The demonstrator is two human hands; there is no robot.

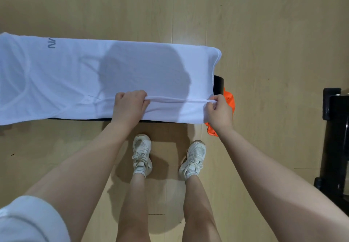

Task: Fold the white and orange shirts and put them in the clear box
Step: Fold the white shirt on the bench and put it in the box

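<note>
**Head view: both hands pinch a fold in the white shirt**

Head camera looks straight down on a white shirt [90,75] spread flat along a narrow dark table [218,85], its length running off the left edge of the picture. Left hand [130,105] and right hand [219,111] both have their fingers curled round a raised ridge of the white fabric near the table's near edge, the cloth pulled taut in a straight line between them. An orange shirt [229,100] lies bunched at the table's right end, just behind the right hand and partly hidden by it and by the white shirt. Grey lettering [50,43] shows near the white shirt's far left. Below the table stand two pale sneakers [141,154] on a wooden floor [264,33]. Dark furniture [336,137] sits at the right edge.
</note>
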